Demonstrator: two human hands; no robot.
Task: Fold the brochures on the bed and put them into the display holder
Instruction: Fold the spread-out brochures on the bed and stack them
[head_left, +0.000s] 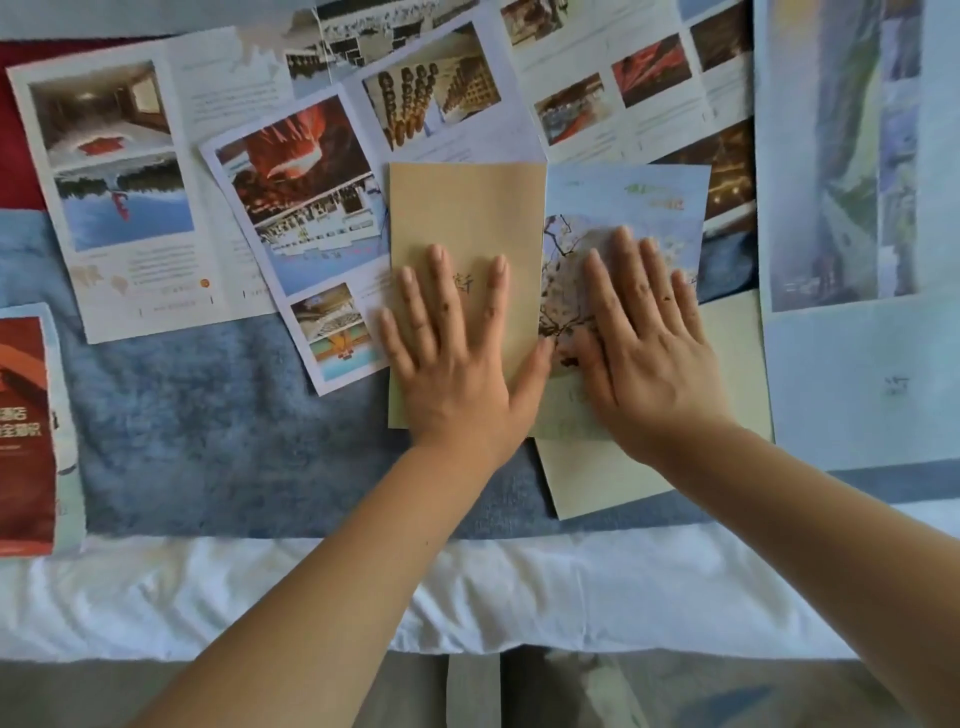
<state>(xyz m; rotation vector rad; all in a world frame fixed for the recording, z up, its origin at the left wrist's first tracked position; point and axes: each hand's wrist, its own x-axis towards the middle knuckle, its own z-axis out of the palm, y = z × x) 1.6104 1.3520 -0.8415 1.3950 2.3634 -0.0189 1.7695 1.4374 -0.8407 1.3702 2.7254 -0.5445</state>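
A brochure lies in the middle of the bed, partly folded: its tan panel (467, 208) is on the left and its pale blue blossom panel (649, 202) on the right. My left hand (457, 358) presses flat on the tan panel with fingers spread. On the blossom panel, my right hand (644, 343) lies flat, fingers straight. A cream sheet (597, 478) pokes out beneath the brochure at the lower right. No display holder is in view.
Several open brochures with photos (124, 182) (306, 208) (623, 88) cover the blue blanket (208, 426) behind and to the left. A red-covered folded brochure (26, 431) lies at the far left, a large pale blue sheet (852, 234) at the right. The white sheet (363, 587) edges the bed.
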